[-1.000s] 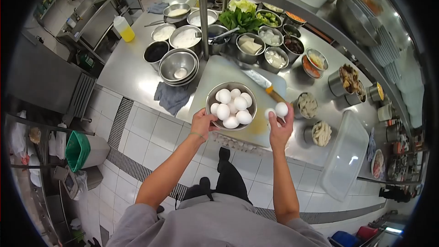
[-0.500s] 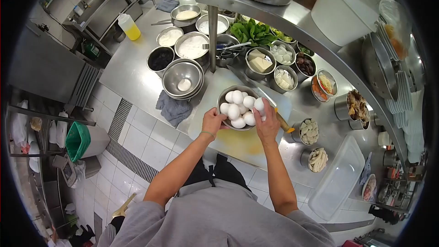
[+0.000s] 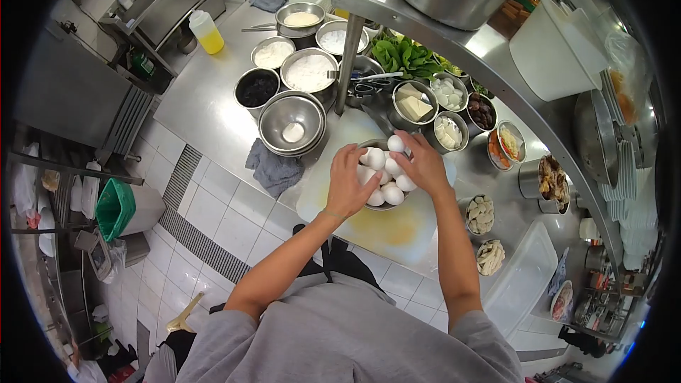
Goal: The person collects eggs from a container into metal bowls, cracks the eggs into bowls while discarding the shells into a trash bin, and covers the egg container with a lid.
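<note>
A metal bowl (image 3: 392, 206) heaped with white eggs (image 3: 392, 191) stands on a stained cutting board (image 3: 397, 235). My left hand (image 3: 347, 186) reaches over the bowl's left side, thumb and fingers curved round an egg (image 3: 374, 159). At the far right rim, my right hand (image 3: 427, 164) grips another egg (image 3: 396, 143) between thumb and fingers, above the pile. Both hands hide parts of the bowl. Behind it, a knife blade (image 3: 381, 122) shows in part; its handle is out of sight.
Nested metal bowls (image 3: 292, 119) and a grey cloth (image 3: 274, 168) lie to the left. Several containers of food, one with tofu-like blocks (image 3: 414, 103), line the back and right. A shelf post (image 3: 350, 57) rises behind the board. A plastic tub (image 3: 523, 276) sits at right.
My left hand has moved from the bowl's outer rim to over the eggs, fingers now round one. My right hand has shifted to the far rim, still with an egg. The view has shifted slightly.
</note>
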A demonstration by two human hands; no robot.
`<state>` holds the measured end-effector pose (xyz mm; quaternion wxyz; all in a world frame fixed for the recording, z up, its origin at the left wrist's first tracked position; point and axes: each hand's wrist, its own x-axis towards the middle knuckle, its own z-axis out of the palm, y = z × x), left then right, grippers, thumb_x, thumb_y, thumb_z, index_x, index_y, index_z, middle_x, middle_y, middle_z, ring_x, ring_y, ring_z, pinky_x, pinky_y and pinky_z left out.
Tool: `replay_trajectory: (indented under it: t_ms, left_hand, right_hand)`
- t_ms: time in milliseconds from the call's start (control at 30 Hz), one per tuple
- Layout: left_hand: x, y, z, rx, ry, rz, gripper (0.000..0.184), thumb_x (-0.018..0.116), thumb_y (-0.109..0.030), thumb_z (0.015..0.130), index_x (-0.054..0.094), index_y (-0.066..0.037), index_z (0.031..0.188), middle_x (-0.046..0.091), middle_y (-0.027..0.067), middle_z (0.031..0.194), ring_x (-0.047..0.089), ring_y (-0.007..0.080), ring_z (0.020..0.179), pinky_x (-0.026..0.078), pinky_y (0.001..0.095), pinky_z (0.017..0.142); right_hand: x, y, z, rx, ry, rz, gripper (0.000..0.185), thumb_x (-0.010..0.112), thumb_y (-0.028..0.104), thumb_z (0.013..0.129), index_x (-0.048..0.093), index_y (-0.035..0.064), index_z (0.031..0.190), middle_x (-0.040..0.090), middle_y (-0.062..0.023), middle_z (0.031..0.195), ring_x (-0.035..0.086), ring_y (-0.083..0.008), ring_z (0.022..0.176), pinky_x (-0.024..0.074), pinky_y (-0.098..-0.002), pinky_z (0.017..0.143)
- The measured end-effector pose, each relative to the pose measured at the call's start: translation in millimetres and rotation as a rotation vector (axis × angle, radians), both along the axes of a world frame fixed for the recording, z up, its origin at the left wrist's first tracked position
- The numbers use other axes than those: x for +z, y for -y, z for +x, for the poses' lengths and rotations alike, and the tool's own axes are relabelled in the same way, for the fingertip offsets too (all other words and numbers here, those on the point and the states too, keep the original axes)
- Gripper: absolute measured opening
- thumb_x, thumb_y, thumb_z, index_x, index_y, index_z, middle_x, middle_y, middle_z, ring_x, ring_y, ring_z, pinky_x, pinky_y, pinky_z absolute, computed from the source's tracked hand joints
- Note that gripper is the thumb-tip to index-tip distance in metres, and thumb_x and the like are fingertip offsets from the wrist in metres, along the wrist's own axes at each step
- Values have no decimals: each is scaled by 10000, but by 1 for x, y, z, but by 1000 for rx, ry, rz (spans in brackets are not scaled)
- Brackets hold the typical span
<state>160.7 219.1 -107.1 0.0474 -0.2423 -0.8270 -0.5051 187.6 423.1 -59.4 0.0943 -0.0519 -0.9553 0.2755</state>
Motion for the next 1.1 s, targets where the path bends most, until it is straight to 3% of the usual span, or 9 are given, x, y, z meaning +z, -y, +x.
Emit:
replay_trajectory:
  t_ms: [67,200,400,467,567,667,800,867,1100]
  left_hand:
    - [-2,0,-5,-14,2,-4,489,702,-240,849,506,-30,1245,476,182,1295,449,360,1221,339,437,1055]
    - [-4,41,-21,199,-71,50,419,701,-224,849,537,-12,1171,502,181,1245,500,343,1130,389,426,982]
    - [-10,116,-105,747,259,-49,562,769,-281,768,513,1,1182,574,183,1134,571,333,1026,456,413,901]
    - [-20,126,-130,708,506,-292,593,763,-249,728,496,7,1192,570,227,1146,594,371,1050,485,426,908]
    - [-32,136,-154,608,519,-415,564,714,-191,726,489,6,1204,547,259,1220,586,412,1103,486,430,948]
    - [-14,137,-158,594,496,-454,485,662,-150,727,523,4,1166,595,254,1192,607,405,1073,497,419,924]
    - [-7,151,-171,488,540,-361,400,660,-137,705,594,4,1074,664,234,1068,650,383,980,514,413,874]
    - [-6,158,-176,422,348,-378,345,646,-147,685,667,33,979,704,222,941,689,342,892,529,380,830]
    - [28,194,-206,245,340,-66,336,625,-110,693,689,20,996,711,177,906,687,299,850,520,364,802]
  right_hand:
    - [6,-4,-15,133,215,54,445,672,357,851,615,139,1235,612,-98,1090,635,-308,939,521,-392,780]
    - [4,-14,-27,302,308,33,501,645,405,867,589,160,1300,604,-118,1110,625,-320,971,503,-408,838]
    - [14,-14,-34,161,208,-6,540,642,483,868,605,145,1287,630,-135,1071,629,-287,960,495,-394,836]
    - [21,-6,-41,142,84,14,532,652,475,866,611,139,1277,644,-133,1044,634,-278,936,497,-392,823]
    - [46,31,-56,53,24,-201,493,689,389,866,619,78,1242,682,-126,981,644,-277,794,510,-382,749]
    - [40,73,-84,196,55,-44,401,671,340,874,636,101,1195,682,-122,1058,666,-315,913,518,-409,825]
    - [3,112,-138,51,244,120,369,666,310,858,651,109,1168,692,-145,1053,664,-330,969,517,-424,863]
    - [-12,126,-154,-21,320,129,369,673,314,846,662,110,1154,697,-153,1047,663,-328,993,517,-426,872]
    - [-34,129,-165,-214,432,-13,267,746,281,776,729,118,988,719,-148,961,679,-324,945,525,-426,825]
